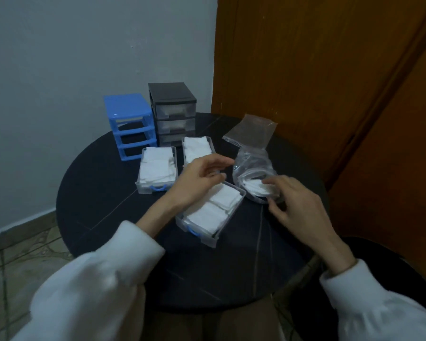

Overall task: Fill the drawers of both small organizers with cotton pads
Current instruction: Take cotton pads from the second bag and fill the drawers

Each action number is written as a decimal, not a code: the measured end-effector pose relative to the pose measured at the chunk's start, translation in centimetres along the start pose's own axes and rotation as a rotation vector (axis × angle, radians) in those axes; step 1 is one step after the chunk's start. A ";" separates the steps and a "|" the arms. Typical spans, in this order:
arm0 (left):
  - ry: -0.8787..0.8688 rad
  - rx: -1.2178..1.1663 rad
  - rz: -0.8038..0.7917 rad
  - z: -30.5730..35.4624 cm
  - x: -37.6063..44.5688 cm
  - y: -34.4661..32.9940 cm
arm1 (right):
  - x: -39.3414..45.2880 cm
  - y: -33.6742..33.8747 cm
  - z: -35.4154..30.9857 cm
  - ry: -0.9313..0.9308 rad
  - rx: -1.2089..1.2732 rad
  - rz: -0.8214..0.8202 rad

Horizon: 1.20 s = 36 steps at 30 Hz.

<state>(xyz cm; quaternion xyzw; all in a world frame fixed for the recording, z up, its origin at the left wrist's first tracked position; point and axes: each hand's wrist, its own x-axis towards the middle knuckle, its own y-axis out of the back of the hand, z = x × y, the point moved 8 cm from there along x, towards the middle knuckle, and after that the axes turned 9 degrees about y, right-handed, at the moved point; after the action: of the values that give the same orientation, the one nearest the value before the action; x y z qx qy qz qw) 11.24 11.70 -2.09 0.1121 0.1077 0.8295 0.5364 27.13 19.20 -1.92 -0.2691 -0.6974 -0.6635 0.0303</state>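
Three clear drawers packed with white cotton pads sit on a round dark table (96,217): the nearest drawer (210,217) lies between the hands, with two more drawers (157,169) behind it. The left hand (202,175) hovers over the nearest drawer, fingers loosely curled and holding nothing. The right hand (294,203) reaches at a clear bag (253,175) of remaining pads; whether its fingers pinch anything cannot be told. Behind, the blue organizer (129,125) stands with empty slots beside the black organizer (172,112), whose drawers are in. Filling seems nearly finished; next likely comes sliding drawers into the blue frame. The black organizer's contents look hazy.
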 end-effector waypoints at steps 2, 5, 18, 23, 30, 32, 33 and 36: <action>-0.038 0.146 -0.087 0.9 0.8 -2.2 | 0.4 -0.6 -0.2 0.027 -0.083 -0.094; -0.075 0.313 -0.124 1.8 2.1 -4.4 | 0.9 -1.2 -0.1 0.033 -0.103 -0.143; -0.087 0.435 0.015 1.0 3.8 -4.8 | 1.2 -1.2 1.5 0.035 0.056 0.035; -0.107 0.422 -0.001 0.8 4.0 -4.4 | 0.8 -1.3 2.1 -0.002 0.185 0.093; -0.116 0.324 -0.021 0.9 3.9 -4.4 | 0.2 0.1 3.1 -0.052 0.338 0.224; -0.106 0.270 -0.041 0.9 4.0 -4.3 | 0.0 1.1 3.2 -0.060 0.396 0.297; -0.100 0.245 -0.052 1.0 4.0 -4.2 | -0.1 1.6 3.3 -0.070 0.428 0.332; -0.068 0.156 -0.045 1.1 3.9 -3.5 | -0.1 2.9 3.2 -0.101 0.526 0.424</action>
<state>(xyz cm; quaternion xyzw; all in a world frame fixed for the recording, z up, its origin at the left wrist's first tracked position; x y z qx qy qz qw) 13.07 16.78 -1.78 0.1791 0.1561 0.8022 0.5477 29.42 22.06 0.25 -0.4234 -0.7739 -0.4258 0.2013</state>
